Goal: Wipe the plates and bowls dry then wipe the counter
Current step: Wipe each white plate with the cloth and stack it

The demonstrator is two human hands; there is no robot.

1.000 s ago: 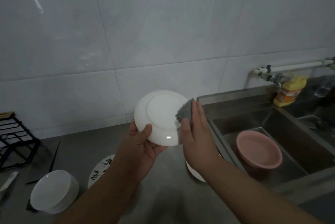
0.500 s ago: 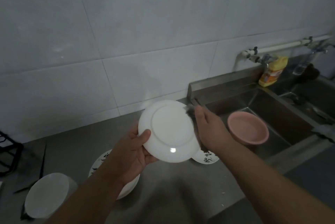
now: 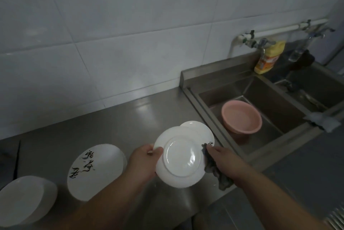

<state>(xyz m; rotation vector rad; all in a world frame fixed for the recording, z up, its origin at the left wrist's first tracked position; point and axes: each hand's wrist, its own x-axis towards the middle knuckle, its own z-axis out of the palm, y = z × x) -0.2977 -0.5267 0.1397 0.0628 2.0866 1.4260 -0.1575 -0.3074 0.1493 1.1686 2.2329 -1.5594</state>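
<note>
One pink basin (image 3: pixel 241 117) sits in the sink (image 3: pixel 264 88). Your left hand (image 3: pixel 143 162) grips the plate (image 3: pixel 181 157), now lower; your right hand (image 3: pixel 222 160) pinches the cloth (image 3: pixel 212 166).

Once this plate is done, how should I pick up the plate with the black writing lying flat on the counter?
Take the lettered plate at its near right rim, coming from the right, where the left hand holding the white plate is closest. It lies flat on the counter, so hook fingertips under the raised rim, thumb on top; the white bowl crowds its left side.
</note>
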